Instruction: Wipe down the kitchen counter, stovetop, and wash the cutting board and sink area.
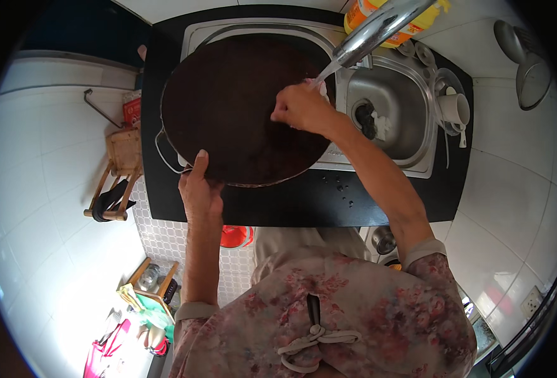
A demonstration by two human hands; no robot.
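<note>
A large round dark pan (231,108) with a wire side handle lies over the left basin of a steel double sink. At its lower left rim, my left hand (200,189) grips the edge, thumb on top and fingers underneath. My right hand (302,106) is above the right part of the pan, its fingers curled around a pinkish-white cloth (323,89), partly hidden by the hand. Water runs from the chrome faucet (354,51) onto the cloth and hand.
The right basin (403,113) has a dark drain with white scraps beside it. A white cup (454,109) stands at the sink's right edge. A yellow bottle (420,23) is behind the faucet. Water drops dot the black counter (283,208). A wooden stool (124,146) stands at left.
</note>
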